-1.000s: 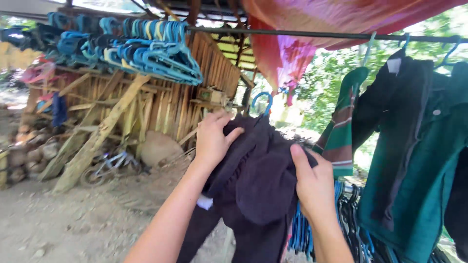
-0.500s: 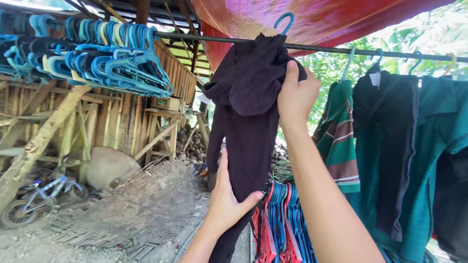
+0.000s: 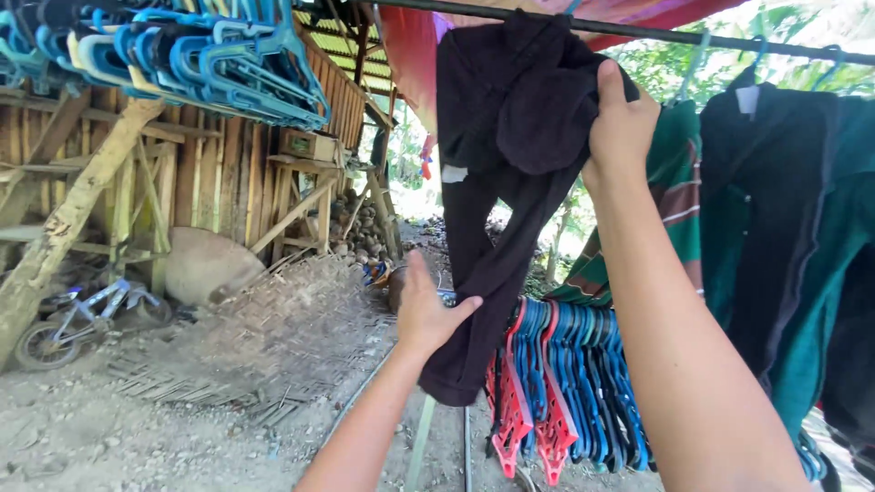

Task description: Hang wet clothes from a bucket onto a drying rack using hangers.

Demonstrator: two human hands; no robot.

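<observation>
A dark, almost black garment [image 3: 497, 182] hangs from the metal rail [image 3: 656, 33] near the top of the view. My right hand [image 3: 622, 123] is raised and grips the bunched upper part of the garment just under the rail. My left hand [image 3: 427, 312] is lower, thumb spread, touching the garment's hanging leg or sleeve. The hanger hook is mostly cut off at the frame's top edge.
Clothes hang to the right on the rail: a green striped shirt [image 3: 679, 182], a black top [image 3: 761, 219], a teal shirt [image 3: 843, 264]. Blue and red hangers [image 3: 565, 383] bunch below. More blue hangers [image 3: 182, 55] hang upper left. A wooden hut wall [image 3: 210, 182] and small bicycle [image 3: 77, 319] stand left.
The garment went from chest height up to the rail, carried by my right hand. My left hand let go of its top and dropped to the lower hanging part.
</observation>
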